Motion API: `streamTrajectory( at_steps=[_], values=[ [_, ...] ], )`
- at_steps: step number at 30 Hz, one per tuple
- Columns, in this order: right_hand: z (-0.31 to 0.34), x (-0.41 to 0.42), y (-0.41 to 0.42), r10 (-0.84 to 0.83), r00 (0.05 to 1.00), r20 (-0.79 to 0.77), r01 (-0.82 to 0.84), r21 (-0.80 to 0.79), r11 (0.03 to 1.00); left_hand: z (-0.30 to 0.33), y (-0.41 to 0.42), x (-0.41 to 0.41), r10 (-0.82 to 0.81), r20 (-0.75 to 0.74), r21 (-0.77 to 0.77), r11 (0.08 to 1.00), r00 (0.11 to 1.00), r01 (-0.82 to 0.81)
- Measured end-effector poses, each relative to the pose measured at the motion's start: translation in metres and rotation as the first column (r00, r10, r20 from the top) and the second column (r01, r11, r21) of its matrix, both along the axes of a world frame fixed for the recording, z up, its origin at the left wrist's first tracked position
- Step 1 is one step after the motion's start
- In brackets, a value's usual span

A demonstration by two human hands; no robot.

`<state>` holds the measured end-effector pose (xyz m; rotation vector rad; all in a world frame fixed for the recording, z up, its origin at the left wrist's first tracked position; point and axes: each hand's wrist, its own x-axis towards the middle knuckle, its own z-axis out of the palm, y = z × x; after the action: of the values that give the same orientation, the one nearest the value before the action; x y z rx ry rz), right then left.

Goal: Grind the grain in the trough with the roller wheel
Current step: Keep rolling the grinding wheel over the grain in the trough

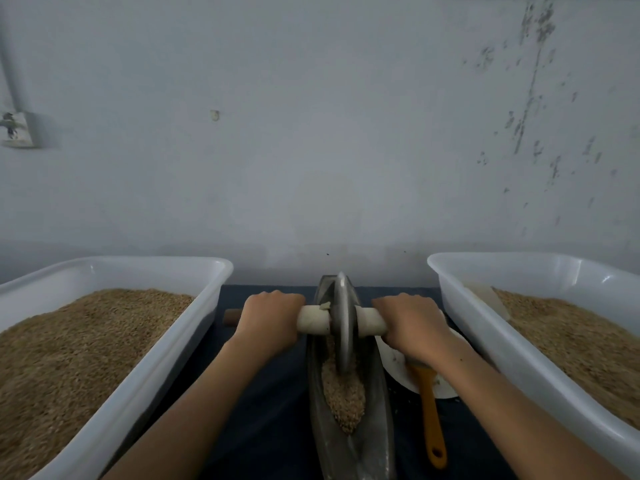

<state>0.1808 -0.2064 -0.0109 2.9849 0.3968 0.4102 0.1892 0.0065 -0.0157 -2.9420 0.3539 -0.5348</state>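
Left hand (pixel 268 315) and right hand (pixel 412 318) grip the axle (pixel 313 318) at 9 and 3 o'clock of the wheel (pixel 343 323), upright in the trough (pixel 375 441) over grain (pixel 344 396).

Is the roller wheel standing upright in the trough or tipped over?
Upright: the roller wheel stands on edge in the trough, its axle level, gripped by the left hand and right hand.

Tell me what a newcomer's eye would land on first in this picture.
First the metal wheel, standing on edge in the long trough at centre, with the left hand and right hand gripping its handle on either side. Next the pile of grain in the trough on the near side of the wheel. Then the two big white tubs of grain, one at far left and one at far right.
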Motion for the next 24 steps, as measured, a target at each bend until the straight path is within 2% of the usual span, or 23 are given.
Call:
streamTrajectory(
  at_steps=[3, 5, 8, 10, 12, 13, 14, 16, 19, 21, 24],
  values=[
    [-0.005, 0.001, 0.001, -0.004, 0.997, 0.072, 0.0, 0.047, 0.999, -0.003, 0.002, 0.0, -0.015, 0.062, -0.021, 1.0, 0.998, 0.016],
    [-0.002, 0.0, -0.001, 0.018, 0.999, 0.035, -0.019, 0.029, 0.999, 0.0, 0.003, -0.001, -0.033, -0.006, 0.011, 0.999, 0.999, 0.033],
    [0.009, -0.003, -0.004, 0.053, 0.992, -0.11, -0.061, -0.062, 0.996, 0.012, 0.007, -0.003, -0.046, -0.284, 0.001, 0.999, 0.958, 0.048],
    [0.016, -0.005, -0.003, 0.055, 0.97, -0.238, -0.082, -0.106, 0.991, 0.018, 0.012, -0.006, -0.089, -0.505, -0.106, 0.994, 0.859, 0.041],
    [0.021, -0.006, -0.002, 0.047, 0.951, -0.304, -0.084, -0.112, 0.99, 0.02, 0.016, -0.007, -0.161, -0.623, -0.208, 0.977, 0.765, 0.036],
    [0.022, -0.005, -0.003, 0.044, 0.947, -0.319, -0.08, -0.101, 0.992, 0.021, 0.017, -0.007, -0.171, -0.638, -0.217, 0.975, 0.751, 0.039],
    [0.022, -0.005, -0.003, 0.041, 0.943, -0.329, -0.073, -0.086, 0.994, 0.022, 0.017, -0.006, -0.158, -0.633, -0.2, 0.979, 0.758, 0.037],
    [0.019, -0.004, -0.004, 0.03, 0.941, -0.338, -0.055, -0.063, 0.997, 0.022, 0.015, -0.004, -0.08, -0.557, -0.099, 0.995, 0.827, 0.029],
    [0.012, -0.003, -0.005, 0.023, 0.968, -0.249, -0.038, -0.057, 0.998, 0.015, 0.013, -0.001, 0.035, -0.308, 0.08, 0.997, 0.951, -0.011],
    [0.008, -0.002, -0.004, 0.021, 0.99, -0.141, -0.03, -0.058, 0.998, 0.01, 0.012, 0.001, 0.043, -0.175, 0.095, 0.995, 0.984, -0.026],
    [0.004, -0.002, -0.002, 0.023, 0.999, -0.039, -0.025, -0.034, 0.999, 0.006, 0.01, 0.0, 0.032, -0.079, 0.054, 0.998, 0.996, -0.028]
  ],
)
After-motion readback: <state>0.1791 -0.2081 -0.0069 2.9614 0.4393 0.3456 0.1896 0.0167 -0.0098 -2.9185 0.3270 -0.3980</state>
